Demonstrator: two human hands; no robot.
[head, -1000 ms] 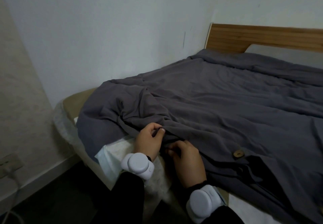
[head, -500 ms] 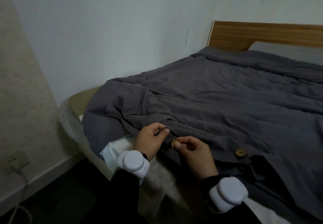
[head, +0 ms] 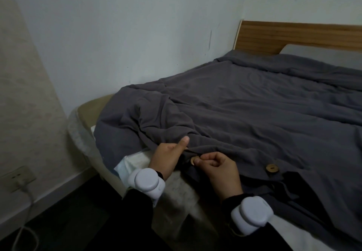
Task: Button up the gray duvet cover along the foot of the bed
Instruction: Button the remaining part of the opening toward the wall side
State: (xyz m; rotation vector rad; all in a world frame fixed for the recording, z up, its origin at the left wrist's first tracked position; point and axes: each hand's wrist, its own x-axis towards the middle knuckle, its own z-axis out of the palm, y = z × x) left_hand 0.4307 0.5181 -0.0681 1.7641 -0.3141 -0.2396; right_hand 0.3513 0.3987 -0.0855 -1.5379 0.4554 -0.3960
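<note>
The gray duvet cover (head: 244, 113) lies rumpled over the bed, its open edge running along the foot near me. My right hand (head: 219, 170) pinches a round wooden button (head: 193, 160) at that edge between thumb and fingertips. My left hand (head: 168, 158) grips the fabric flap just left of the button, thumb raised. A second wooden button (head: 271, 168) sits fastened farther right along the edge. Right of it the cover gapes open, dark inside (head: 293, 180).
White inner duvet (head: 133, 162) pokes out at the left corner over the mattress edge (head: 88, 111). A wooden headboard (head: 293, 35) and a pillow (head: 321, 54) stand at the far end. The wall runs along the bed's left side; a wall socket with cable (head: 18, 178) sits low left.
My right hand has come out from the fabric with the wooden button pinched in it. My left thumb has lifted off the flap while the fingers keep hold. The view has shifted slightly left.
</note>
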